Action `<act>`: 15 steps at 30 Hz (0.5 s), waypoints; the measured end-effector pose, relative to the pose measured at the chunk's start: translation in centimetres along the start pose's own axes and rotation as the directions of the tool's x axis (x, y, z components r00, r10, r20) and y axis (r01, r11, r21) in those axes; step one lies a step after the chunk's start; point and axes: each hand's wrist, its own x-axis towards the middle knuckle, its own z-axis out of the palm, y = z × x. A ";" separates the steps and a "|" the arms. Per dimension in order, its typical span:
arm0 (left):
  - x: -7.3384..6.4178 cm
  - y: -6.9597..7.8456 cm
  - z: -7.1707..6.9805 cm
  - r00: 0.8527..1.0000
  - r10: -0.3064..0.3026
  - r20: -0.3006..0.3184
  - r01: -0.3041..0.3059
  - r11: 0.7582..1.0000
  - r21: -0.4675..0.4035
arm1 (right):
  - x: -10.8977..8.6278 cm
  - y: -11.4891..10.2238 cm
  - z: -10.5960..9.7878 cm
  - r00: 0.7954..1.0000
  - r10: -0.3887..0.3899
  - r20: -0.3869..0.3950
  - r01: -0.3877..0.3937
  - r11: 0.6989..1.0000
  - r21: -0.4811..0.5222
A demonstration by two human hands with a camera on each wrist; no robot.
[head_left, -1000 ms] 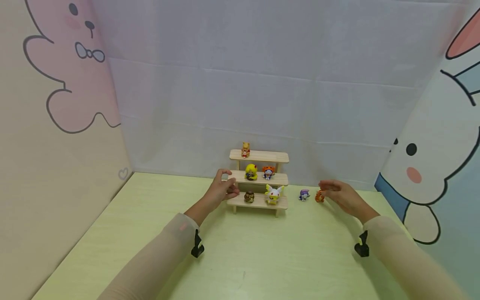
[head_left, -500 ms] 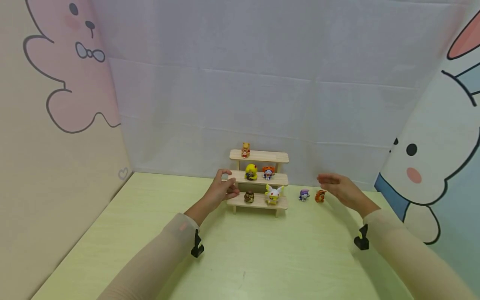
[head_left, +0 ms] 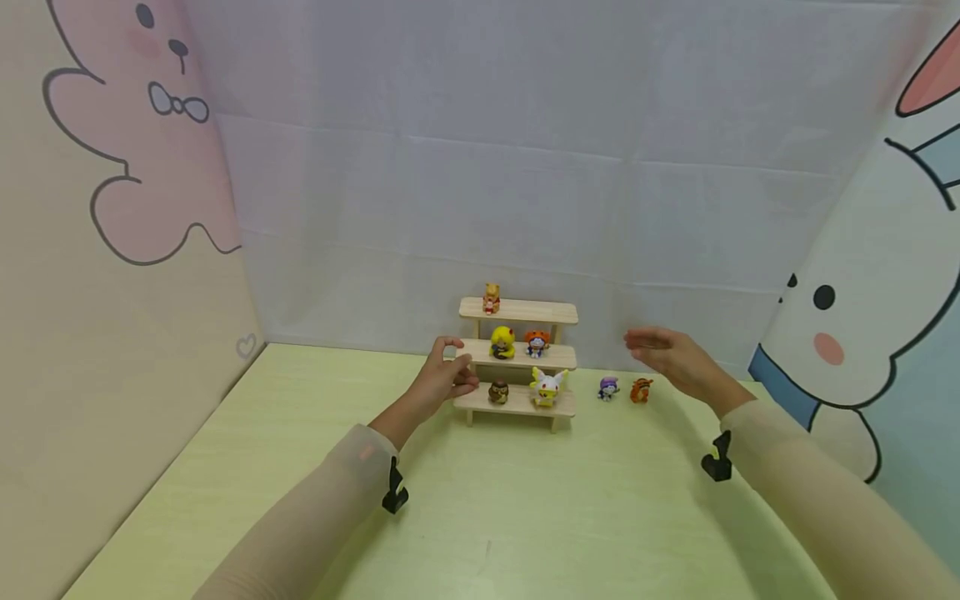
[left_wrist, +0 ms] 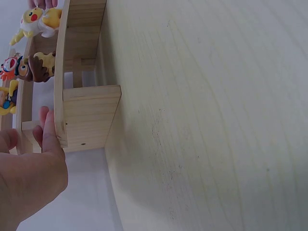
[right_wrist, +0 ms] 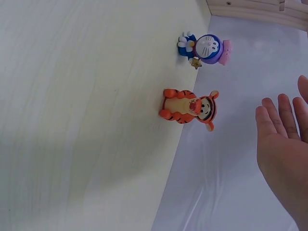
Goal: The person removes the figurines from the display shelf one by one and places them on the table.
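Your right hand (head_left: pixel 672 357) now hangs clear of the Tigger figurine (head_left: pixel 641 391), which it was touching a second ago.

Since then you have lifted the hand up and slightly leftward in the head view; its fingers are straight and side by side, holding nothing, at the right edge of the right wrist view. The Tigger figurine stands upright on the table (head_left: pixel 487 508), right of centre in the head view, just right of the Doraemon figurine (head_left: pixel 608 388), both where they were. Your left hand (head_left: pixel 437 377) has stayed put, its curled fingers gripping the left end of the three-tier wooden stand (head_left: pixel 536 311) at mid-frame, whose five figurines sit unchanged.
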 end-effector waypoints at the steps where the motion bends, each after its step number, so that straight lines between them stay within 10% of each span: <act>1: 0.0 0.0 0.0 1.000 0.001 0.001 -0.001 1.000 0.000 | 0.1 -0.3 0.1 1.000 0.001 0.003 -0.001 1.000 -0.008; 15: 0.0 0.0 -0.1 1.000 0.005 0.010 -0.005 1.000 -0.008 | 2.1 -3.6 2.1 0.999 -0.034 0.041 0.033 0.999 0.026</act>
